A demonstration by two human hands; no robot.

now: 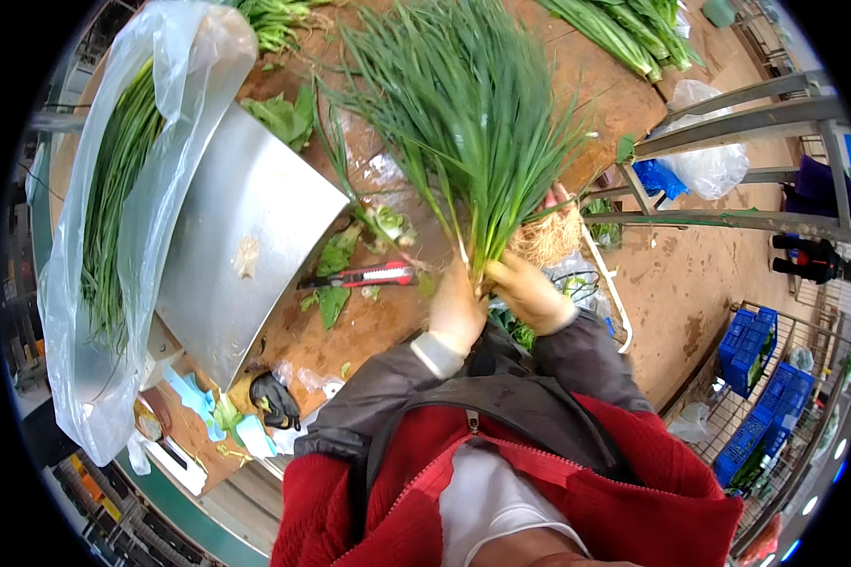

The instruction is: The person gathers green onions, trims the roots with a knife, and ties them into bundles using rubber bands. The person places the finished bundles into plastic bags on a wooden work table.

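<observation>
A large bunch of long, thin green leaves, apparently garlic chives or young scallions [468,135], fans out away from me over the wooden table [291,340]. My left hand [457,312] grips the pale stem ends from the left. On the other side of the same ends, my right hand [532,294] closes around them. Both hands appear to wear pale gloves and are slightly blurred. Left of my left hand lies a red-and-black utility knife [358,275] among torn leaves [333,305]. Beyond my right hand is a clump of pale, stringy roots [549,237].
A curved stainless-steel sheet or pan [248,220] stands at left, beside a clear plastic bag [206,71] holding long green stalks [117,205]. Leafy stalks [624,32] lie at the far right. Metal rails [744,135] border the right side; blue crates [766,411] sit beyond.
</observation>
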